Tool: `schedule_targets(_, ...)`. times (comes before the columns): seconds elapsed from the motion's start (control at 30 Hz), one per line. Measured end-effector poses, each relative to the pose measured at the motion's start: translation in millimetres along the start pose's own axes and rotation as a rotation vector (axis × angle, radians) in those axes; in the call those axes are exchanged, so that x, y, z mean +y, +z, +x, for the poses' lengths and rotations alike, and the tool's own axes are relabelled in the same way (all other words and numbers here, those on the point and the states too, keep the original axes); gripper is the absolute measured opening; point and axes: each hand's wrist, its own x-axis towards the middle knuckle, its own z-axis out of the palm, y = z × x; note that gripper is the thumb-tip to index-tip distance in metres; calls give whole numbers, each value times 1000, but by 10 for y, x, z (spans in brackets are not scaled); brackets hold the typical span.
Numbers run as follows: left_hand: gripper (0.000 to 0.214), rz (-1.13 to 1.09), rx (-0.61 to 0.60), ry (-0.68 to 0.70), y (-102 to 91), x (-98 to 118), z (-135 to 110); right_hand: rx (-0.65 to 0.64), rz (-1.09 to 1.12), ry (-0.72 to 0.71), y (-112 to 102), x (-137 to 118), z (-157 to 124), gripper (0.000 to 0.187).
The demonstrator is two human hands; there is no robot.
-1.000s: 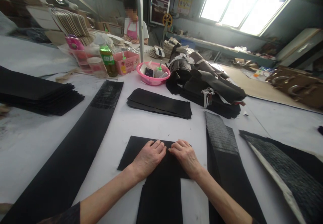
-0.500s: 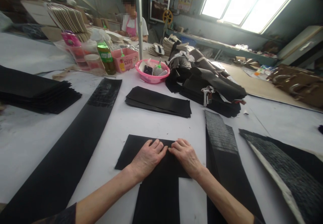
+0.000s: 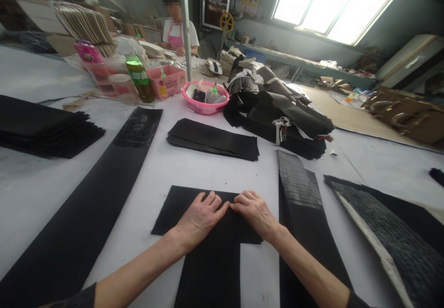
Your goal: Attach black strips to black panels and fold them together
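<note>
Palms flat, I am pressing my left hand [image 3: 198,218] and right hand [image 3: 255,213] on a matte black T-shaped sheet [image 3: 173,206], gripping nothing, fingertips meeting below the flat rectangular stack [image 3: 213,139].

Place: a small workshop for cutting and assembling sheet material.
Bench: broad white worktable [image 3: 215,174] across the middle of the frame.
Stock: stack of flat black cut sheets [image 3: 213,139] at centre; long black strip [image 3: 104,183] at lower left; black T-shaped cut piece [image 3: 211,261] at bottom centre.
Supplies: round pink plastic basin [image 3: 204,107] holding small bottles, upper centre.
Background: fanned tan card pieces [image 3: 85,23] at upper left; person in a pink apron [image 3: 175,30] working at top centre.
</note>
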Motion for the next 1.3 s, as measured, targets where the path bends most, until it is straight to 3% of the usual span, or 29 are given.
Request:
schedule_targets(0.37, 54, 46, 14, 26, 56, 17, 1, -20, 33, 63, -5, 112, -156, 22)
schedule_targets(0.63, 48, 51, 2, 24, 20, 21, 27, -12, 75, 29, 25, 120, -177, 22)
schedule_targets(1.3, 44, -7, 39, 7, 18, 9, 24, 67, 210, 125, -13, 97, -375, 35)
